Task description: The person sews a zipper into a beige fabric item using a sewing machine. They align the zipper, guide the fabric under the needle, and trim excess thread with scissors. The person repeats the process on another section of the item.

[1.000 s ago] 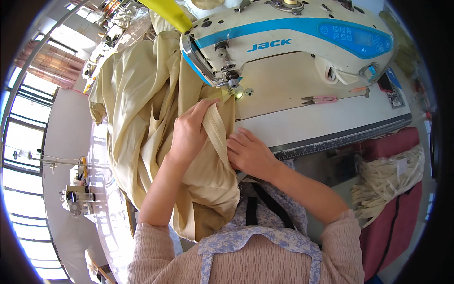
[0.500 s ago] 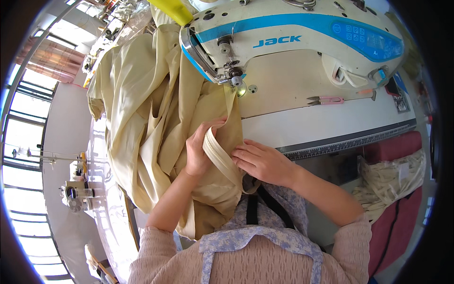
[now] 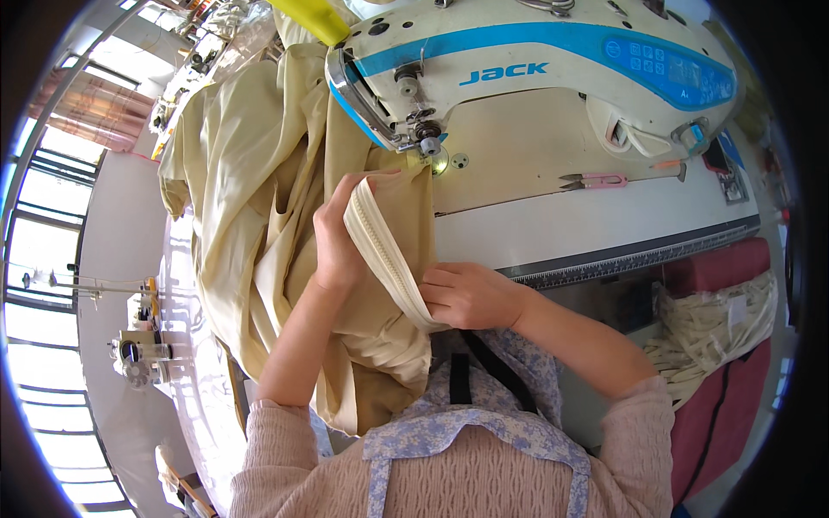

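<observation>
A cream zipper runs slantwise between my two hands, over a large beige satiny fabric. My left hand is closed around the zipper's upper end, close below the needle area; its fingertips are partly hidden behind the tape. Lower down, my right hand pinches the zipper tape and fabric edge with curled fingers. The fabric's upper edge lies under the presser foot of a white and blue sewing machine, where a small light glows.
Pink-handled thread snips and a small orange-tipped tool lie on the machine bed. A ruler strip edges the table front. A clear bag of cream strips rests on dark red cloth at the right. Something yellow stands behind the machine head.
My left hand has moved up and left, drawing the zipper straighter. My right hand has shifted slightly down, its fingers now curled onto the tape.
</observation>
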A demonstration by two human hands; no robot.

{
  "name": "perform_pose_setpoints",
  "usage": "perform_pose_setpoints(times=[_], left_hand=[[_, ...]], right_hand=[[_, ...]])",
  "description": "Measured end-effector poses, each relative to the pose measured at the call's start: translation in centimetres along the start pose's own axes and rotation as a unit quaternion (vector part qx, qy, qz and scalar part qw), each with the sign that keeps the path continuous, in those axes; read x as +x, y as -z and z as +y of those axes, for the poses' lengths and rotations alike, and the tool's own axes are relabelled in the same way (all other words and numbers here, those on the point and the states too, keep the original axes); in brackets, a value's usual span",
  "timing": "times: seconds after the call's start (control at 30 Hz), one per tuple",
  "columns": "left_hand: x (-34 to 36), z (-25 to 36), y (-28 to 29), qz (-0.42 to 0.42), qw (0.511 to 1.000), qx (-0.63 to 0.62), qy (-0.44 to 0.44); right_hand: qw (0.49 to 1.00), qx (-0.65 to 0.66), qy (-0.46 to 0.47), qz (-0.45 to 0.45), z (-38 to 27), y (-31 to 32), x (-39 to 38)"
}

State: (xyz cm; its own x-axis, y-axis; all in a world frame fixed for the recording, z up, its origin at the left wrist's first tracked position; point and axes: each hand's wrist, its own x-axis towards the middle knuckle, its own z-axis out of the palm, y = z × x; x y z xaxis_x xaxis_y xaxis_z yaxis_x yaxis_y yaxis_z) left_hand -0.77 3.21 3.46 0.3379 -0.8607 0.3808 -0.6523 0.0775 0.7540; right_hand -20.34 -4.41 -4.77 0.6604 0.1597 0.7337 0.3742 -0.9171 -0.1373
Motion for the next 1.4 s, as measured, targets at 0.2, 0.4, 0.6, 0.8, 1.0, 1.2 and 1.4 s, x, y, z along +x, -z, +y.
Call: perform_pose_setpoints(times=[0.2, 0.4, 0.6, 0.8, 1.0, 1.2, 1.4], left_hand=[[-0.4, 1.9, -1.4, -0.136, 0.939, 0.218, -0.229], [-3.4, -0.7, -2.6, -0.096, 0.926, 0.277, -0.239], [-2.4, -1.5, -3.0, -0.079, 0.909, 0.283, -0.297], [-2.5, -2.5, -3.4, -0.076, 0.904, 0.293, -0.301], [-2.2, -3.5, -3.3, -0.08, 0.893, 0.3, -0.326], [-0.4, -5.1, -3.4, -0.065, 0.896, 0.272, -0.346], [2.4, -7.8, -3.2, -0.066, 0.887, 0.275, -0.364]], right_hand=[[0.993, 0.082, -0.081, 0.035, -0.7, 1.3, -1.8], [0.99, 0.106, -0.096, 0.004, -0.8, 1.1, -2.3], [0.978, 0.162, -0.123, -0.051, -0.3, 1.4, -2.6], [0.983, 0.12, -0.129, -0.057, -0.5, 1.7, -2.0], [0.986, 0.096, -0.121, -0.068, -0.4, 2.1, -1.0], [0.978, 0.109, -0.161, -0.077, 0.9, 2.0, 0.4], [0.976, 0.099, -0.185, -0.055, 3.5, 1.4, 1.8]])
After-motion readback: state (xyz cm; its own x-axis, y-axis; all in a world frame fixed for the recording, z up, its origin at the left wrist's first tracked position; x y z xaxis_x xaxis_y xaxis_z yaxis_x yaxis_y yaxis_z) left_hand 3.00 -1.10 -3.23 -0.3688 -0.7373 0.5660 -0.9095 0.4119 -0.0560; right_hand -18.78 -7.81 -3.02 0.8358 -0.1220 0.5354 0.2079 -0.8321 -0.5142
